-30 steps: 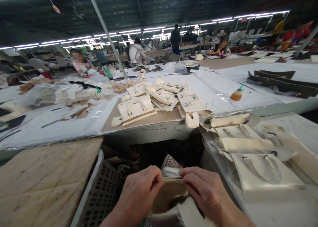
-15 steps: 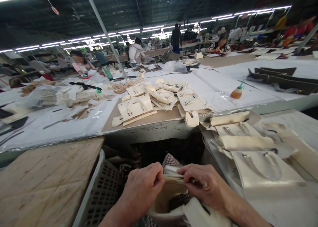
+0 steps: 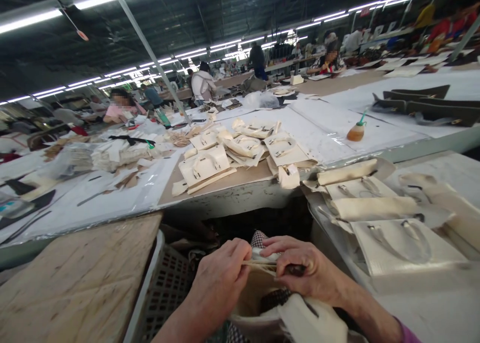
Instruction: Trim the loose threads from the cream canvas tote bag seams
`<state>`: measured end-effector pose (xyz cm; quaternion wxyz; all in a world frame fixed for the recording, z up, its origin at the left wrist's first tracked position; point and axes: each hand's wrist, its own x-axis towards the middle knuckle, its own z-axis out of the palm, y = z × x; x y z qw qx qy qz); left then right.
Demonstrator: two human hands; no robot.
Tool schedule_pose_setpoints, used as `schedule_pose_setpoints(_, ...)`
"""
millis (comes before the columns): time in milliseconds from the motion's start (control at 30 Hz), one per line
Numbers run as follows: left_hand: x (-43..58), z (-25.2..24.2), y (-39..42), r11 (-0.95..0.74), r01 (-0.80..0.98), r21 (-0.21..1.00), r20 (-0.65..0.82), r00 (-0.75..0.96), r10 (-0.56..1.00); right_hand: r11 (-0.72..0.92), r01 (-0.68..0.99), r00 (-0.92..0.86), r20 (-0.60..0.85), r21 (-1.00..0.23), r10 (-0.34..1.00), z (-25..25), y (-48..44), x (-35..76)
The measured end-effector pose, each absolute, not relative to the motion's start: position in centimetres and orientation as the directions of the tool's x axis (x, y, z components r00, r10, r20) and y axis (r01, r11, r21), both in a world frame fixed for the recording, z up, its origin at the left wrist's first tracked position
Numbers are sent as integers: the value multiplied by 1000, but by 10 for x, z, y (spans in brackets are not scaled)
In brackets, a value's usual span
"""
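Both hands grip the upper edge of a cream handbag piece (image 3: 255, 305) low in the middle of the head view. My left hand (image 3: 225, 275) pinches that edge from the left, fingers closed. From the right, my right hand (image 3: 303, 268) pinches the same edge between thumb and fingers; a small dark thing shows inside its curled fingers, too hidden to name. The piece stands open toward me, curved, with a cream flap (image 3: 313, 320) hanging at its near right. Black-and-white checked cloth (image 3: 258, 238) shows behind the hands and also inside the opening.
Cream bag panels with handles (image 3: 405, 245) lie on the right-hand bench. More panels (image 3: 206, 165) are piled on the table ahead, with a bottle of amber liquid (image 3: 356, 131) further right. A plastic basket (image 3: 168, 283) and wooden board (image 3: 75, 278) are at left. Several people work beyond.
The view has tilted slightly. My right hand's fingers have shifted a little left and up along the edge; both hands keep their grip on the handbag piece.
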<state>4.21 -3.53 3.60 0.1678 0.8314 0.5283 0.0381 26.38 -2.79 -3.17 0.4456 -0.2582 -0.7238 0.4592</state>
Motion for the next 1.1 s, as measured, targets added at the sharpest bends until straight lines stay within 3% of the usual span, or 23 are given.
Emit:
schedule_pose_setpoints(133, 44, 39, -33, -259, 908, 328, -235, 344, 909, 406, -67, -509, 381, -911, 772, -34, -28, 267)
schedule_pose_setpoints(233, 43, 39, -31, -227, 909, 350, -240, 322, 916, 372, -71, -537, 350, -926, 768, -33, -27, 267)
schedule_pose_setpoints(467, 29, 32, -33, -136, 765, 629, -222, 345, 912, 355, -89, -484, 352, -931, 801, -37, -31, 265)
schedule_pose_setpoints(567, 25, 31, -34, -110, 713, 693, -202, 338, 919, 372, -62, -495, 353, -926, 794, -39, -32, 265)
schedule_pose_setpoints(800, 23, 28, -33, -107, 784, 612, -144, 244, 959, 399, -60, -596, 354, -915, 721, -32, -25, 264)
schedule_pose_setpoints(1000, 17, 32, -33, -367, 742, 560, -46, 471, 881, 428, -42, -558, 377, -903, 739, -31, -27, 260)
schedule_pose_setpoints(1100, 16, 32, -33, -419, 731, 539, -32, 515, 856, 455, -8, -513, 394, -890, 762, -34, -29, 261)
